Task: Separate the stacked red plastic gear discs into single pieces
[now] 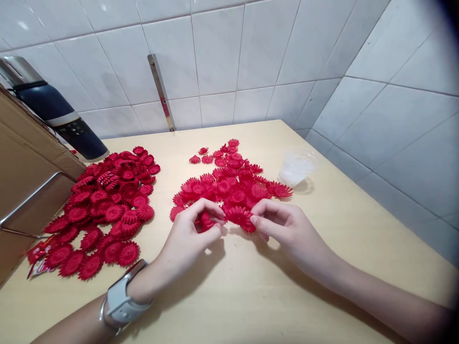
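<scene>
Pale table (pixel 236 296), red frilly-edged rosette (pixel 239 217)

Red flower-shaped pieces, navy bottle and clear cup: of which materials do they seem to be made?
Red flower-shaped pieces: probably fabric or thin foam, fairly matte; their cut petals show only faint sheen.
Navy bottle: likely coated metal, satin finish; its silvery cap shines like bare metal.
Clear cup: probably smooth plastic, from its thin, see-through wall.
</scene>
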The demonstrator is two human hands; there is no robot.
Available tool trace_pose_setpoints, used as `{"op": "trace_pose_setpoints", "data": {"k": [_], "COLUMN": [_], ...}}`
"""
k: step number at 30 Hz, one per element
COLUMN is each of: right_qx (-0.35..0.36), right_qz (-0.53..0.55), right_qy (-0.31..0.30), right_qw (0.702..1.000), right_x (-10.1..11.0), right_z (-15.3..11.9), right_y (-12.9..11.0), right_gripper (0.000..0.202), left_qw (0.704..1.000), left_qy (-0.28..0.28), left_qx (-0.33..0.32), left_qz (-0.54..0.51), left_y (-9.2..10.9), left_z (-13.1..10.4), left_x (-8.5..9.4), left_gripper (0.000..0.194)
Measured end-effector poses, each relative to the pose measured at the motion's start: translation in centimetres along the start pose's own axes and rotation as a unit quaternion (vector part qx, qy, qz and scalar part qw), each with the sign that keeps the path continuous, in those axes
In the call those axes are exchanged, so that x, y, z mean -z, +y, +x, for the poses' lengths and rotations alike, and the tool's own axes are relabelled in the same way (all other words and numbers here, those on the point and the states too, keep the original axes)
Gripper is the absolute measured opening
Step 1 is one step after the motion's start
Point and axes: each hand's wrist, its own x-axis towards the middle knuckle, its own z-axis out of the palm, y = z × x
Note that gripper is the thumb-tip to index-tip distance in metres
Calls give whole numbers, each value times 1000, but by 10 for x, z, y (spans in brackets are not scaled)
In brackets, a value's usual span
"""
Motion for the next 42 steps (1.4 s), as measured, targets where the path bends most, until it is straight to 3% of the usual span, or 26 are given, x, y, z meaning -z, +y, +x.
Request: {"op": "trace_pose_setpoints", "data": {"k": [5,10,15,17,19,22,24,25,28,32,34,37,42], "right_qx": [30,54,58,97,188,371,436,442,382,176,80,14,-20], "right_qz": [19,-1,-34,-95,-190,-311,-342,-343,-300,-188,-83,46,124], "right_qy": [18,-14,-59,-63,-57,-32,-20,-18,-12,-47,-81,-102,-113], "right_qw": [999,998,996,989,962,875,832,829,874,965,990,994,986], "right_x": [2,1,-2,-2,-3,-4,-4,-4,-4,-2,-1,-1,-1], "right_z": [1,-4,-8,-9,-9,-10,-10,-10,-10,-9,-8,-5,-1], "right_y": [3,3,3,4,7,13,16,17,14,6,3,3,6], "right_gripper": [13,12,11,10,10,13,15,13,8,13,16,18,19], "left_qw": [996,984,996,994,990,980,973,971,968,971,973,971,970], "left_qy": [-72,-121,-88,-84,-91,-104,-106,-105,-102,-92,-88,-98,-100], "left_qx": [-13,-39,2,24,41,75,90,92,86,83,82,77,74], "left_qz": [49,126,8,-59,-102,-152,-184,-196,-213,-203,-199,-202,-207], "left_y": [3,11,13,11,8,4,2,2,1,1,2,2,3], "left_z": [-4,-10,-9,-6,-4,-3,-3,-3,-3,-3,-4,-3,-2], "left_x": [-4,-9,-8,-7,-6,-6,-7,-7,-8,-9,-9,-9,-9], "left_gripper": [22,10,15,15,14,12,11,9,7,8,10,13,12]}}
